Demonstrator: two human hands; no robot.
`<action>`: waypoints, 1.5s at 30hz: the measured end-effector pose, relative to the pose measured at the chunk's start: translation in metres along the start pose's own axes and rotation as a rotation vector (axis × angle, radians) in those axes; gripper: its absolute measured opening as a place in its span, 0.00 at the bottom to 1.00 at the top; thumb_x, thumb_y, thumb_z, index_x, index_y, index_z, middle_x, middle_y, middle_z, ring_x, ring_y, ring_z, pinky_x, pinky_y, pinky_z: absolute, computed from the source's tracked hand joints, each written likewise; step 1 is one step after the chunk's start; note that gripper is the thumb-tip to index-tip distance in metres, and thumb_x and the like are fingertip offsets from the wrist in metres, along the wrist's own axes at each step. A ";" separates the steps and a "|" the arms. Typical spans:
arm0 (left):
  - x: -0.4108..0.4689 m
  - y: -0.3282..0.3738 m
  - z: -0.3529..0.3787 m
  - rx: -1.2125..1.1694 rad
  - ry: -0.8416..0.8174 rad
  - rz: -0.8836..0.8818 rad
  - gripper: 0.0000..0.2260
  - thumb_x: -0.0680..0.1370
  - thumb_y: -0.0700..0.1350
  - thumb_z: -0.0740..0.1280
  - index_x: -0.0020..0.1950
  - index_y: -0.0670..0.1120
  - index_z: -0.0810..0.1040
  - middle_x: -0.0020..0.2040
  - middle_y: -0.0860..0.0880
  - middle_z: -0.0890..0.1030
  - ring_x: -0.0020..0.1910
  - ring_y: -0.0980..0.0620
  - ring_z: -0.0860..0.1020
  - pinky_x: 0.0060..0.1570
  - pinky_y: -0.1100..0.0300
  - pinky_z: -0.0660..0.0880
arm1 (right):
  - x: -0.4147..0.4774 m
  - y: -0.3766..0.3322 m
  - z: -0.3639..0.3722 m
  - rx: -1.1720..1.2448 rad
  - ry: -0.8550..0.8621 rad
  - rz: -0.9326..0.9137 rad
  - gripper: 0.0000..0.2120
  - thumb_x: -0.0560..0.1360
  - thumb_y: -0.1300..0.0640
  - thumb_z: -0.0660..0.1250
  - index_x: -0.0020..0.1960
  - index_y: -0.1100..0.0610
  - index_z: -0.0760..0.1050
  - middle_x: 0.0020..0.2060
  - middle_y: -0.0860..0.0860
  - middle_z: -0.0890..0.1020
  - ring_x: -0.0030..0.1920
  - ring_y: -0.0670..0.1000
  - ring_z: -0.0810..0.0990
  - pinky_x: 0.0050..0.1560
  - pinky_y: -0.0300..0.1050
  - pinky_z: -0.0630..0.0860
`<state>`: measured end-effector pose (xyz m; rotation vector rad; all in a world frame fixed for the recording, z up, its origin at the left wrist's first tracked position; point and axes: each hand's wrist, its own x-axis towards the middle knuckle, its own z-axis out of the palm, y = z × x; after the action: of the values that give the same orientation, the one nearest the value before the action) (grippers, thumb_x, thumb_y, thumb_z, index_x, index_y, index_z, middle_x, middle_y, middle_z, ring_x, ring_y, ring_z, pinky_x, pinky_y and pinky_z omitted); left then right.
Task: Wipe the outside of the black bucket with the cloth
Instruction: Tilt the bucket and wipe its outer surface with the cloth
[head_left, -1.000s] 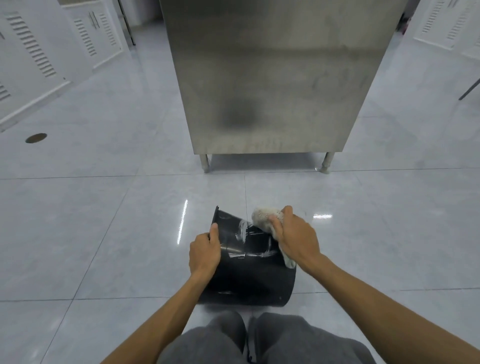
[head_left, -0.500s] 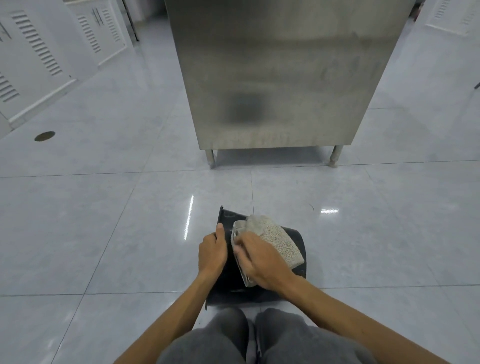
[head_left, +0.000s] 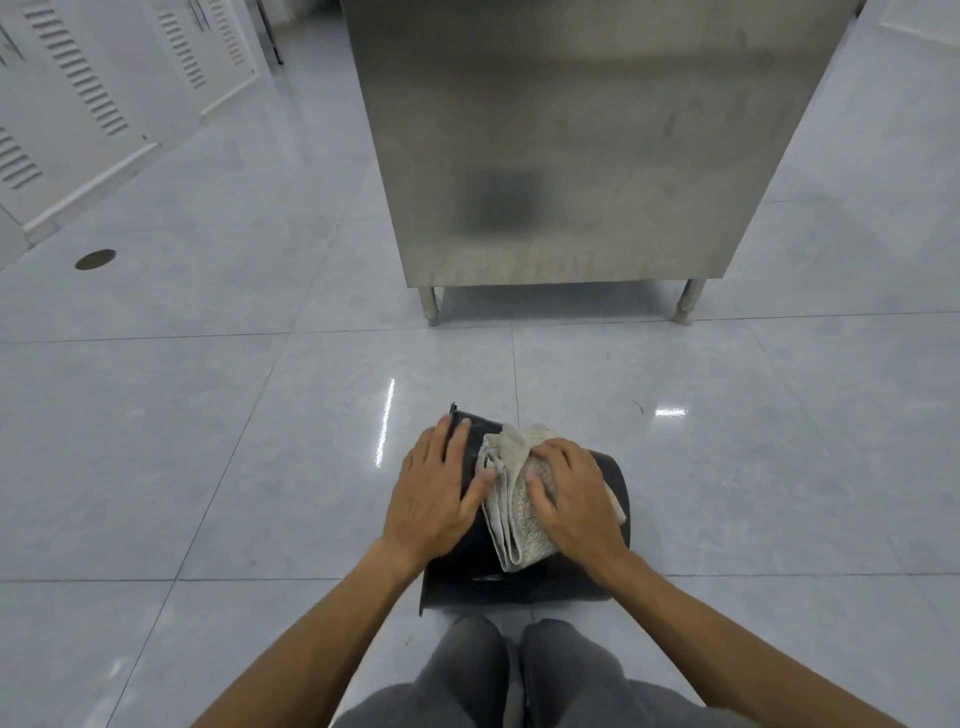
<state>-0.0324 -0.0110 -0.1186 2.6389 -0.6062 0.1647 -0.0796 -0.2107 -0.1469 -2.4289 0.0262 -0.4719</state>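
Open tiled floor (head_left: 208, 441) stretches left and right of the black bucket (head_left: 519, 587), room to swing in from either side. Beyond the bucket, well apart, the steel cabinet (head_left: 571, 156) walls things off, a low gap under it between its legs (head_left: 429, 306). Right behind the bucket, the person's knees (head_left: 472, 670) crowd in.

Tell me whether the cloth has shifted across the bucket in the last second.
Yes. The cloth has slid from the black bucket's far right edge onto its top, toward the left hand.
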 end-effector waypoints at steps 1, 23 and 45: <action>0.003 -0.004 -0.003 0.071 -0.048 0.076 0.36 0.81 0.69 0.48 0.81 0.46 0.58 0.81 0.44 0.57 0.79 0.45 0.56 0.76 0.46 0.60 | 0.002 -0.003 0.000 -0.006 -0.009 -0.020 0.17 0.80 0.48 0.61 0.64 0.55 0.76 0.60 0.49 0.78 0.60 0.48 0.74 0.65 0.50 0.72; 0.030 -0.002 -0.014 0.382 -0.284 0.127 0.54 0.70 0.82 0.43 0.78 0.39 0.63 0.75 0.41 0.68 0.81 0.39 0.46 0.78 0.38 0.44 | 0.080 0.004 0.021 -0.244 -0.364 0.056 0.42 0.76 0.24 0.43 0.68 0.54 0.75 0.64 0.51 0.81 0.63 0.53 0.78 0.68 0.58 0.67; 0.041 -0.017 -0.057 0.415 -0.724 0.547 0.64 0.63 0.82 0.62 0.82 0.41 0.40 0.82 0.42 0.43 0.81 0.44 0.43 0.76 0.53 0.37 | 0.076 0.041 -0.004 -0.144 -0.421 -0.137 0.38 0.77 0.27 0.47 0.64 0.53 0.78 0.54 0.50 0.85 0.50 0.52 0.82 0.53 0.54 0.78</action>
<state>0.0105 0.0116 -0.0657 2.8098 -1.6818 -0.5974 -0.0055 -0.2553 -0.1439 -2.6357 -0.2971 -0.0090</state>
